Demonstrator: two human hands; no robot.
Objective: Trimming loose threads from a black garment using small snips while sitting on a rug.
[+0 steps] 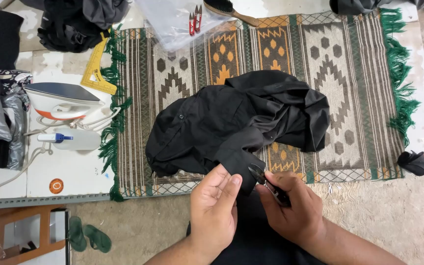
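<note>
Black cloth, a crumpled shirt point(236, 122), lies heaped on the patterned woven mat point(359, 88) that covers the counter, its bulk near the middle and one part pulled over the front edge toward the person. That part is drawn taut between the two hands, which seems to be why it hangs off the mat: it brings the fabric close to the eyes and to the tool. The left hand point(213, 208) pinches the cloth with fingers and thumb closed on it, holding it flat and steady. The right hand point(290, 208) is clenched around a small dark thread snipper point(267, 183), its tip touching the cloth just beside the left fingertips.

Toward the left edge of the counter, off the mat, a white iron point(65, 100) rests beside a spray bottle point(69, 139), with a yellow ruler point(96, 68) behind them. A red pair of snippers point(194, 20) lies on a clear plastic bag point(172, 24) at the back edge, next to a wooden brush point(229, 11). A small black scrap point(414, 163) sits near the front right corner.
</note>
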